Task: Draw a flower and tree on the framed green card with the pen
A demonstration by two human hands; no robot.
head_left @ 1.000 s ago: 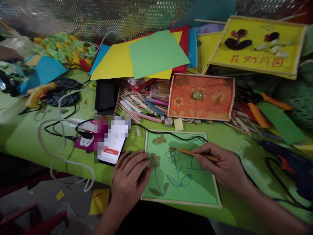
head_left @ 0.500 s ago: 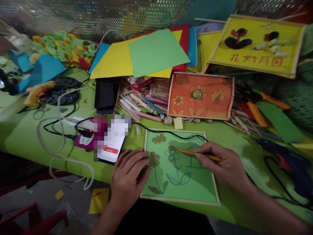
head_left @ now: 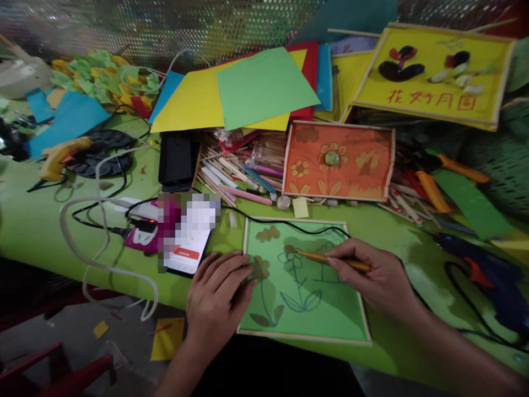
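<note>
A green sheet [head_left: 326,322] edged with thin wooden strips lies in front of me, with flowers, leaves and a cloud drawn in dark outline. Some of these shapes are filled with gold-brown colour. My right hand [head_left: 374,275] pinches a gold pen [head_left: 347,261], its tip at the top of the middle flower [head_left: 290,258]. My left hand [head_left: 221,292] rests flat on the sheet's left edge, fingers stretched out beside the left flower [head_left: 260,268], and holds nothing. Part of the right-hand drawing is hidden behind my right hand.
A lit phone [head_left: 192,251] and a purple power strip [head_left: 144,237] with cables lie left. Behind are an orange framed picture [head_left: 306,154], sticks and pens [head_left: 235,171], and coloured paper [head_left: 268,88]. A blue glue gun [head_left: 491,275] lies right; a black cable crosses the sheet's top.
Almost nothing differs. The pen tip has shifted very slightly left within the middle flower, and the whole view has moved a little; my left hand stays in place.
</note>
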